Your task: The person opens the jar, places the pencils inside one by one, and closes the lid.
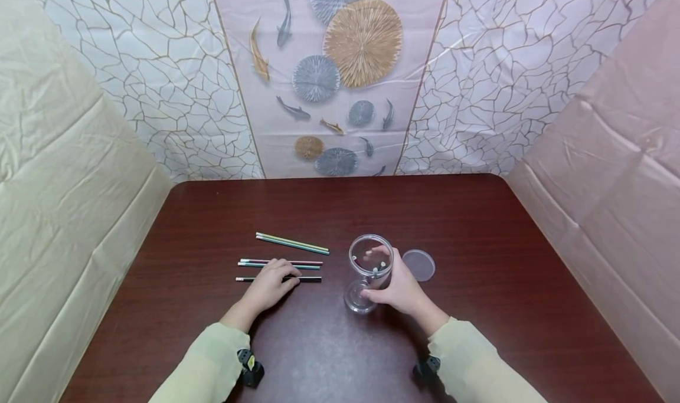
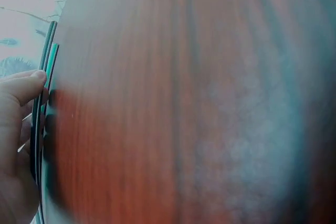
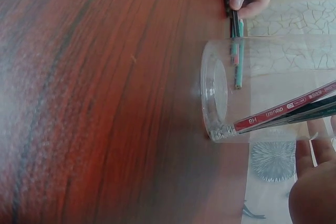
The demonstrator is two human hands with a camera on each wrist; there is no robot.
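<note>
With thumb and fingers, my left hand [image 1: 270, 286] pinches a black pencil [image 1: 310, 279], low over the table. Just beyond it lie a dark red pencil [image 1: 313, 262] and a teal one [image 1: 312, 268], side by side. The left wrist view shows the thumb across the black pencil [image 2: 37, 135]. My right hand [image 1: 402, 291] grips a clear cylindrical jar [image 1: 357, 304] around its side. The jar stands upright without a lid. Inside lean a red HB pencil [image 3: 270, 113] and dark pencils [image 3: 310, 109], eraser ends at the bottom.
Farther back on the brown table [image 1: 451, 214] lies a pair of pencils [image 1: 292, 242], yellow and teal. A round clear lid [image 1: 419, 265] lies flat right of the jar, close to my right hand. Patterned cloth [image 1: 340, 114] hangs behind the table.
</note>
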